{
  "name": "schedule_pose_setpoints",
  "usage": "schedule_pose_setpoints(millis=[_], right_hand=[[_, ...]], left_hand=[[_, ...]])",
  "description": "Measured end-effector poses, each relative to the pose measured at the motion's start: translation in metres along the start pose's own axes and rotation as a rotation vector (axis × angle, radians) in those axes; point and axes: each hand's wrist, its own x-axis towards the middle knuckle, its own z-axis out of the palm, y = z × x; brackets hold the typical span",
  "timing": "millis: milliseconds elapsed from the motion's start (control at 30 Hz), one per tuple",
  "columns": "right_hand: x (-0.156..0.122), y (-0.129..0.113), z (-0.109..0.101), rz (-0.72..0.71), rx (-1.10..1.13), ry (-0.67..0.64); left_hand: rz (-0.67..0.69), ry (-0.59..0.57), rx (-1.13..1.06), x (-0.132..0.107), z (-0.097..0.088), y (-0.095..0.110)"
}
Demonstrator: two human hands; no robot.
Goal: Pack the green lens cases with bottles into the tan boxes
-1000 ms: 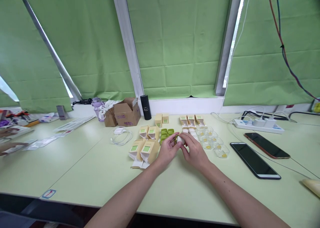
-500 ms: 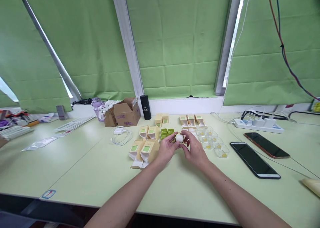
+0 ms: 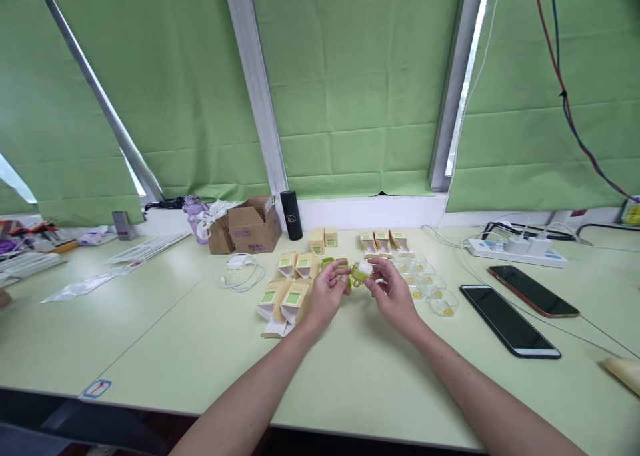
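Between my two hands, above the table, is a small green case cover (image 3: 357, 276) with a rounded white case (image 3: 365, 268), like an earbud case, sitting in it. My right hand (image 3: 393, 293) pinches it from the right side. On the left, my left hand (image 3: 327, 293) has thumb and fingertips closed at its green edge; the exact grip there is partly hidden. Just behind my fingers sit more green covers (image 3: 327, 261), partly covered. Clear plastic cups (image 3: 435, 286) with yellow spots lie to the right. Opened kraft boxes (image 3: 299, 296) with green labels stand beside my left hand.
Small boxes (image 3: 383, 241) line the back, near a black bottle (image 3: 291, 215) and a cardboard carton (image 3: 254, 226). A white cable (image 3: 243, 269) lies left. Two phones (image 3: 510, 319) and a power strip (image 3: 517, 251) are at the right.
The green cover with its white insert has turned from facing me to tilted sideways. My left hand has shifted slightly left, and its fingers have moved to the cover's left edge.
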Motion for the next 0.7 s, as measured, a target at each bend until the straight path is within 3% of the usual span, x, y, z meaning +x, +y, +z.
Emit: schedule_pose_setpoints(millis=[267,467,700], right_hand=[[0.0030,-0.0029,0.0031,0.142,0.231,0.041],[0.0051,-0.0016,0.0036,0.221,0.291,0.042],[0.0038,-0.0057,0.0054,0.247,0.280,-0.015]], left_hand=[[0.345,0.041,0.510,-0.0056,-0.0057,0.0040],[0.633,-0.010,0.785,-0.0058,-0.0078,0.0028],[0.687,-0.090,0.919,-0.0081,-0.0061,0.0039]])
